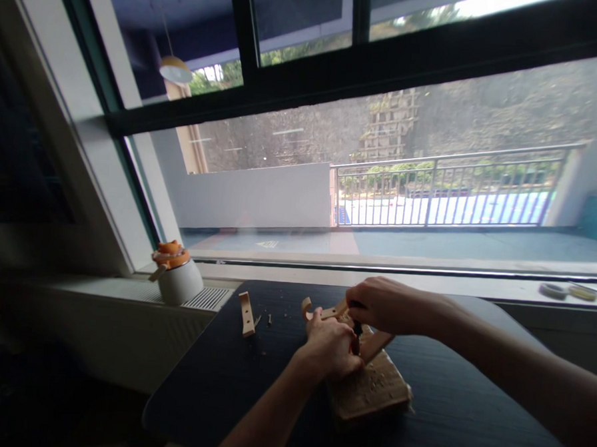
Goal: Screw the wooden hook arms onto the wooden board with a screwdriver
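On a dark tabletop (250, 381) lies a flat wooden board (372, 391) with small wooden parts on it. My left hand (332, 349) is closed and presses a wooden piece (326, 312) down at the board's far end. My right hand (387, 305) is closed around a dark-handled tool (357, 328), likely a screwdriver, whose tip points down between the two hands. A separate small wooden part (246, 313) lies on the table to the left, apart from both hands.
A white pot with an orange lid (176, 274) stands on the windowsill at the left. Tape rolls (568, 291) lie on the sill at the far right. Small screws or chips (268, 320) are scattered near the loose part. A large window fills the background.
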`<state>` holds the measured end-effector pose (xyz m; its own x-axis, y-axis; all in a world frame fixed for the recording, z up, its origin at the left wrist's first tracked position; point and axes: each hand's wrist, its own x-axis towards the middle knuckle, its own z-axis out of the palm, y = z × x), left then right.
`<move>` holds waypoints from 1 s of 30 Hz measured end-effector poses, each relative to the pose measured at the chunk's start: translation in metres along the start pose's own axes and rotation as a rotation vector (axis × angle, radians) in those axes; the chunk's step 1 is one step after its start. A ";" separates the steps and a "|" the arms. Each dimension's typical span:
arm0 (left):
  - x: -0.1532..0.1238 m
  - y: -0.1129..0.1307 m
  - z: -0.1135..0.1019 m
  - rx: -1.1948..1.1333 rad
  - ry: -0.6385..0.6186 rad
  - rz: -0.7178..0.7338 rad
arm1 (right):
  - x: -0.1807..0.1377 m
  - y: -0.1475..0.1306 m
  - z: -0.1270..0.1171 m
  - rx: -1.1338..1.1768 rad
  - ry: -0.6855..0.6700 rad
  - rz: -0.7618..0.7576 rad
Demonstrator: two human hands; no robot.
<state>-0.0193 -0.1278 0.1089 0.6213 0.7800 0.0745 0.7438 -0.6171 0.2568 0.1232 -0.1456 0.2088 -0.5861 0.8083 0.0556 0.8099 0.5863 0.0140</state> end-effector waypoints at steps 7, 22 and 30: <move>0.001 0.001 -0.002 0.000 -0.019 -0.005 | -0.004 -0.004 -0.006 0.010 -0.005 0.015; 0.000 0.000 0.000 -0.025 -0.012 -0.010 | -0.008 0.003 -0.004 0.043 -0.022 0.022; -0.001 0.000 -0.003 -0.029 -0.025 -0.010 | -0.009 0.001 -0.008 0.018 -0.021 0.009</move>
<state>-0.0201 -0.1283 0.1114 0.6201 0.7830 0.0477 0.7429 -0.6057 0.2851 0.1293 -0.1529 0.2163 -0.5793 0.8144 0.0346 0.8148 0.5798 -0.0045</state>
